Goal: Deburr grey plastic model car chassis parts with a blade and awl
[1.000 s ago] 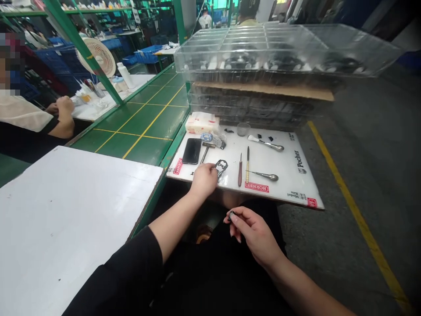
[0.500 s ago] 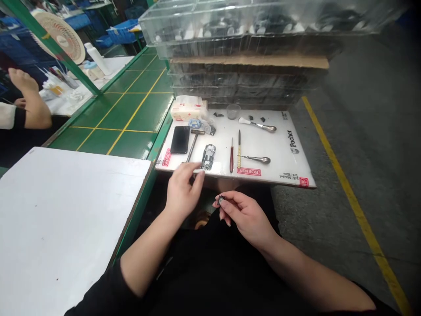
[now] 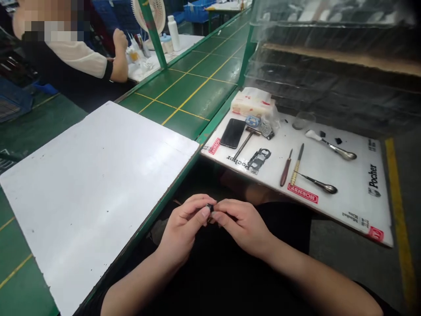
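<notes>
Where hands (image 3: 182, 226) (image 3: 245, 224) meet, they pinch a dark part (image 3: 210, 207); tools (image 3: 285, 173) lie beyond.

The left hand (image 3: 184, 224), a second ago on the flat black frame (image 3: 259, 160), is off it and meets the right hand (image 3: 245, 224). The small black piece (image 3: 210, 207), earlier pinched by the right fingers alone, now sits between the fingertips of both hands. The frame, released, lies on the board (image 3: 348, 206), beyond the fingers and to their right. The view has swung left: the board reaches farther right of the fingers. Far beyond them to the left, a co-worker's hand (image 3: 120, 39), lower a second ago, is raised.
</notes>
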The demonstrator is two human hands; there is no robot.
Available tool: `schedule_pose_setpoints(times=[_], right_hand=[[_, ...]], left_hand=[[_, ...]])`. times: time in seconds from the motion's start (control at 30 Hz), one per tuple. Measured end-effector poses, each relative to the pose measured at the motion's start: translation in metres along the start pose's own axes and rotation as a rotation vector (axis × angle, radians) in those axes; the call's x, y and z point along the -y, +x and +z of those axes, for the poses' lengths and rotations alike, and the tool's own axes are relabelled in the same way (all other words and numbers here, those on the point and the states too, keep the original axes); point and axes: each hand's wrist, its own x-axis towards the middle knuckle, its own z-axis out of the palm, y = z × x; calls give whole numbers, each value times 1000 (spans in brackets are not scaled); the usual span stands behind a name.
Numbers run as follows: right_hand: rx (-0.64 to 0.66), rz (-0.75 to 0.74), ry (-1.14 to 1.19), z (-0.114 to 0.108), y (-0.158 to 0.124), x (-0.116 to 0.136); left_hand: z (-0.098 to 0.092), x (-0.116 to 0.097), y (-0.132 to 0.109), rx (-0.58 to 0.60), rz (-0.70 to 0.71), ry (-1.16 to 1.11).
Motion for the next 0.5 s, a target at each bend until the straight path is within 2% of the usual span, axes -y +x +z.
schedule_pose_setpoints(times=[0.03,0.1,0.17,0.2,0.33,0.4,0.5], right_hand=[[12,-45,-121,-7,8,-2],[-71,-7,-465,-26,28,-6],[-211,204,-885,-51,56,-11],[-249,287,-988,-64,72,-13],[-299,504,-1147,-99,133,-22],[-288,611,-1169,-104,156,-28],[-292,737,-1174,-103,178,-34]], left_hand=[[-6,0,-2,-44,-25,-5],[-21,0,-7,-109,-81,-17],[-36,2,-13,-163,-108,-12],[-43,3,-16,-188,-108,14],[-57,10,-28,-262,-103,173],[-58,10,-33,-272,-57,290],[-56,2,-37,-275,120,486]])
